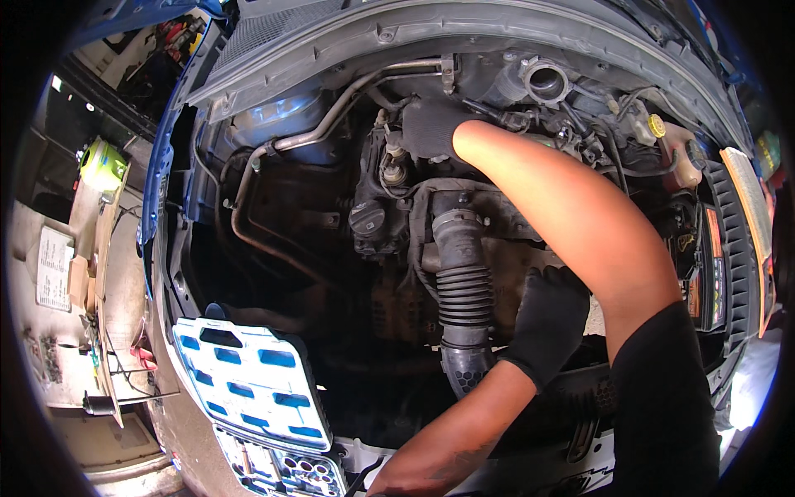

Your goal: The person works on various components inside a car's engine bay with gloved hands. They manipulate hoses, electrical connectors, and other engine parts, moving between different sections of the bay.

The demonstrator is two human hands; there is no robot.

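Observation:
My left hand [550, 321], in a black glove, is down in the engine bay just right of the ribbed black air hose [464, 286]. Its fingers look curled, and whatever they may grip is hidden beneath them. Crossing over from the right, my right arm reaches to the back of the engine. There my right hand [432, 126], also in a dark glove, lies beside the engine's top parts. Its fingers blend into the dark parts, so their pose is unclear. Left of the hose sits a black oil filler cap [367, 219].
An open socket set case [319, 389] rests at the bay's front left edge. Metal pipes [310, 139] run along the left. A reservoir with a yellow cap [656, 125] and the battery [710, 269] stand right. A cluttered bench [99, 273] is far left.

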